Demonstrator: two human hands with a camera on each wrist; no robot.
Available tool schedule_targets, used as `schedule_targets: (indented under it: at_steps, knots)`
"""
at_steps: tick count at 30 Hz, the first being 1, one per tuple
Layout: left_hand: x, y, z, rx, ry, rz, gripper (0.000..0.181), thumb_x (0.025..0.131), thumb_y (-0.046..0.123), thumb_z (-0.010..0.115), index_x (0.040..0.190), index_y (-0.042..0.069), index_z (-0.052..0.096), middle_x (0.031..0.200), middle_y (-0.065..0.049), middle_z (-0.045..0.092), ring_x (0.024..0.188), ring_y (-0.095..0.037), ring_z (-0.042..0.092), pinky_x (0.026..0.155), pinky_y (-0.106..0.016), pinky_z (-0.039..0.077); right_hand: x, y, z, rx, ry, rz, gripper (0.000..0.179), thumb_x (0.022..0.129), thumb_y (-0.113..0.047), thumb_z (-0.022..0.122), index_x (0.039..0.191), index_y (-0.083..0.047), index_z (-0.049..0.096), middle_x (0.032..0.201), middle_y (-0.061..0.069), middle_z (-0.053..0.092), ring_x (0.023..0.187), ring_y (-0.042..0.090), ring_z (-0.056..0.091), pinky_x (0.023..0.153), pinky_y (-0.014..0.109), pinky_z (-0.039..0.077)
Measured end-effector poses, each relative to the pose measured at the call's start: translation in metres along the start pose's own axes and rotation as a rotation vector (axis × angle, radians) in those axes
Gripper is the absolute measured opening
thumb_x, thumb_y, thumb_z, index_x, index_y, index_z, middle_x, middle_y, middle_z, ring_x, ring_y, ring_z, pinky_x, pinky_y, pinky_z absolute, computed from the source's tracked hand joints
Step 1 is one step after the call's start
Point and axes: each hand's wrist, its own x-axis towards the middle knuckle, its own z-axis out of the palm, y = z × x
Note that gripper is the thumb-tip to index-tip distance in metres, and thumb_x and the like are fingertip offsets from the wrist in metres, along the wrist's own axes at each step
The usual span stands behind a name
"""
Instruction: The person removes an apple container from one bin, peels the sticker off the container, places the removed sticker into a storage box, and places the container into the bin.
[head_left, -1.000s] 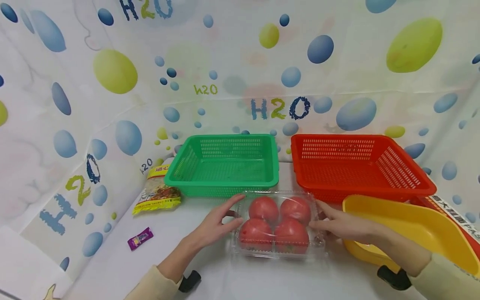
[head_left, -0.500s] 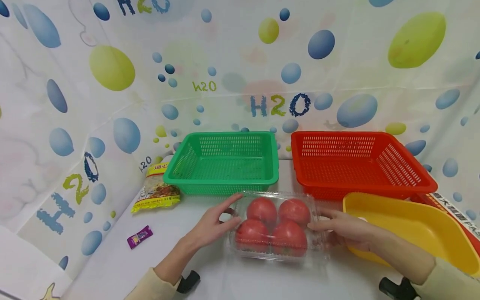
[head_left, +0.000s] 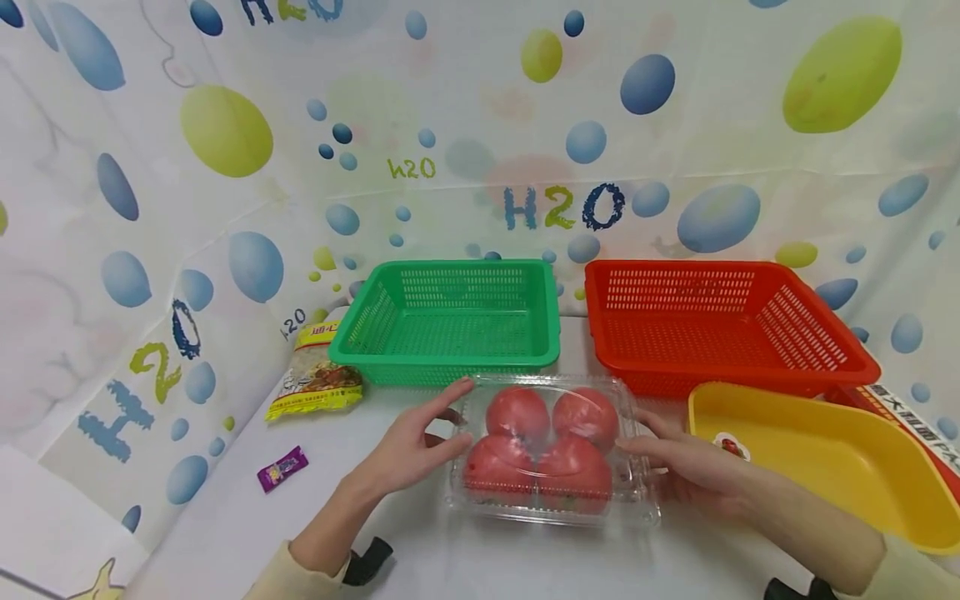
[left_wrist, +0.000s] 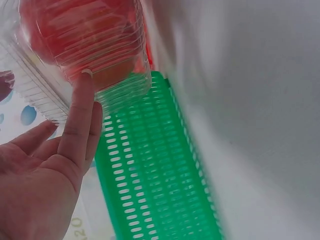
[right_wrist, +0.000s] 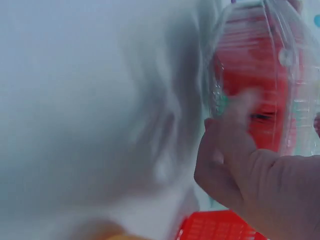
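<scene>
A clear plastic clamshell box (head_left: 542, 515) with several red tomatoes (head_left: 574, 475) inside is held between my two hands, over the white table. It appears raised a little off the surface and slightly tilted. My left hand (head_left: 408, 442) grips its left side, index finger along the upper edge; in the left wrist view, fingers (left_wrist: 80, 117) press against the ribbed plastic. On the opposite side my right hand (head_left: 693, 467) holds the box's edge, thumb near the lid. The right wrist view shows that hand (right_wrist: 270, 185) with a blurred finger against the box.
Behind the box stand a green basket (head_left: 446, 371) and a red basket (head_left: 720, 379). A yellow tray (head_left: 817, 450) lies by my right forearm, partly over a red printed package (head_left: 900, 408). At left are a yellow noodle bag (head_left: 318, 379) and a small purple packet (head_left: 282, 469).
The box of tomatoes has shifted slightly left and looks a little larger and more tilted. Both hands keep hold of it, and the left hand has moved left with it.
</scene>
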Motion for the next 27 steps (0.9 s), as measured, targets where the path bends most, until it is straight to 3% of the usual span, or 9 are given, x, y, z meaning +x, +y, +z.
schedule_targets:
  at_steps: [4, 9, 15, 18, 23, 27]
  knots:
    - [-0.004, 0.004, -0.004, 0.009, 0.005, 0.005, 0.067, 0.095, 0.014, 0.069, 0.154, 0.003, 0.039, 0.155, -0.014, 0.042, 0.111, -0.029, 0.061, 0.080, -0.030, 0.059, -0.004, 0.000, 0.008, 0.008, 0.043, -0.001, 0.082, 0.102, -0.038, 0.058, 0.163, -0.021, 0.006, 0.150, 0.026, 0.031, 0.121, 0.041, 0.049, 0.095, 0.053, 0.052]
    - [-0.006, 0.011, -0.011, 0.026, 0.022, 0.028, 0.066, 0.096, 0.015, 0.068, 0.155, 0.005, 0.039, 0.153, -0.015, 0.044, 0.112, -0.029, 0.060, 0.083, -0.033, 0.059, -0.009, -0.004, 0.017, 0.042, 0.057, -0.029, 0.083, 0.102, -0.041, 0.057, 0.164, -0.023, 0.005, 0.150, 0.023, 0.035, 0.109, 0.033, 0.059, 0.093, 0.045, 0.055]
    - [-0.001, 0.016, -0.016, -0.005, 0.078, 0.071, 0.062, 0.098, 0.015, 0.064, 0.155, 0.008, 0.040, 0.146, -0.014, 0.050, 0.115, -0.032, 0.058, 0.085, -0.034, 0.058, -0.013, -0.014, 0.023, 0.040, 0.088, -0.109, 0.082, 0.102, -0.038, 0.058, 0.164, -0.023, 0.006, 0.152, 0.019, 0.031, 0.109, 0.030, 0.059, 0.090, 0.042, 0.056]
    - [0.001, 0.020, -0.017, -0.052, 0.112, 0.082, 0.060, 0.099, 0.016, 0.063, 0.154, 0.008, 0.042, 0.142, -0.015, 0.052, 0.114, -0.032, 0.058, 0.082, -0.032, 0.059, -0.015, -0.020, 0.025, 0.023, 0.107, -0.126, 0.081, 0.101, -0.038, 0.058, 0.164, -0.023, 0.009, 0.147, 0.017, 0.040, 0.105, 0.028, 0.063, 0.087, 0.039, 0.056]
    - [0.009, 0.025, -0.022, -0.076, 0.177, 0.116, 0.057, 0.100, 0.016, 0.061, 0.153, 0.009, 0.043, 0.136, -0.018, 0.056, 0.112, -0.031, 0.057, 0.080, -0.031, 0.059, -0.019, -0.032, 0.024, 0.049, 0.109, -0.160, 0.078, 0.102, -0.040, 0.058, 0.163, -0.023, 0.013, 0.123, 0.005, 0.064, 0.100, 0.025, 0.069, 0.086, 0.037, 0.057]
    - [0.015, 0.027, -0.026, -0.091, 0.239, 0.122, 0.055, 0.099, 0.015, 0.058, 0.152, 0.009, 0.045, 0.140, -0.015, 0.055, 0.116, -0.030, 0.056, 0.085, -0.029, 0.057, -0.018, -0.042, 0.020, 0.083, 0.119, -0.205, 0.076, 0.101, -0.040, 0.059, 0.161, -0.022, 0.017, 0.120, -0.003, 0.066, 0.103, 0.021, 0.069, 0.089, 0.035, 0.056]
